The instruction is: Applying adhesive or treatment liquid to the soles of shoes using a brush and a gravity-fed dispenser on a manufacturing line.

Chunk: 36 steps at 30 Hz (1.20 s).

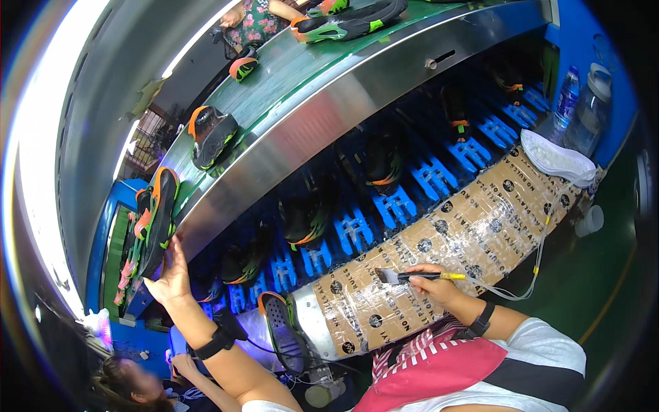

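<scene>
My left hand [170,275] is raised at the left and closed on the lower end of a black shoe [163,209] with orange and green trim, at the edge of the green conveyor belt [257,103]. In my right hand [436,285] is a flat brush [392,276] with a black handle, held over the cardboard-covered ledge [412,250]. A thin clear tube [508,295] runs from the yellow end of the handle. Below my left hand, a dark perforated shoe sole piece [283,329] with an orange rim leans on the ledge's metal end.
Blue racks [353,233] carry several dark shoes under the belt. More shoes, one a black-and-green shoe [350,24], lie on the belt. A white dish [559,158] and a clear jug [592,110] stand right. Another person [130,384] is lower left; one is beyond the belt.
</scene>
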Tool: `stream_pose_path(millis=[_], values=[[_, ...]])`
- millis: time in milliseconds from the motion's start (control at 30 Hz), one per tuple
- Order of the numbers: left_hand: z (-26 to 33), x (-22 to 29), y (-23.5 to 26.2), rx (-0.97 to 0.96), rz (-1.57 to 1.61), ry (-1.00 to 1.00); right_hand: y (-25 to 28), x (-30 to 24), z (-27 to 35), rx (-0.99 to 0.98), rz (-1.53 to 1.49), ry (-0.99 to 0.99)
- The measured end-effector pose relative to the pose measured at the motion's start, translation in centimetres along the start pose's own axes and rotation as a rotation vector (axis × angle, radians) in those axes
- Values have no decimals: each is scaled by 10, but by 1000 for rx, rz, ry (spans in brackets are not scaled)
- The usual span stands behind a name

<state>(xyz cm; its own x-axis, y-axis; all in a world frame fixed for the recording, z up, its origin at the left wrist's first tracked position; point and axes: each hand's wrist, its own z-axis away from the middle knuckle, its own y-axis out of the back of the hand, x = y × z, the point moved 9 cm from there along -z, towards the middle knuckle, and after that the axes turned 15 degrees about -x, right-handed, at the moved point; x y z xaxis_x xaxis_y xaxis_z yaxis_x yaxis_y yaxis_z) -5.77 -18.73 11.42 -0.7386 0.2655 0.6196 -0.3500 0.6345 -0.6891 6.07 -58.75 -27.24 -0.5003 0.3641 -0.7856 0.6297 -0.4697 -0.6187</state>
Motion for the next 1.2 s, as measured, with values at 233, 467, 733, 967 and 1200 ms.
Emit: stream_pose_path(millis=[233,467,733,967,1200], values=[[0,-24,-13,-141,483,270,-4,-3,1,-12,-2,-2],[72,-34,-30,-313,162,44,-6,-8,2,-10,14,6],[64,-64,-34,-428,636,209,-9,-7,2,-23,24,7],[65,-73,-76,-619,412,57,-8,-7,1,-42,16,28],[182,-108,-59,-271,-251,119,-8,-21,6,26,25,95]])
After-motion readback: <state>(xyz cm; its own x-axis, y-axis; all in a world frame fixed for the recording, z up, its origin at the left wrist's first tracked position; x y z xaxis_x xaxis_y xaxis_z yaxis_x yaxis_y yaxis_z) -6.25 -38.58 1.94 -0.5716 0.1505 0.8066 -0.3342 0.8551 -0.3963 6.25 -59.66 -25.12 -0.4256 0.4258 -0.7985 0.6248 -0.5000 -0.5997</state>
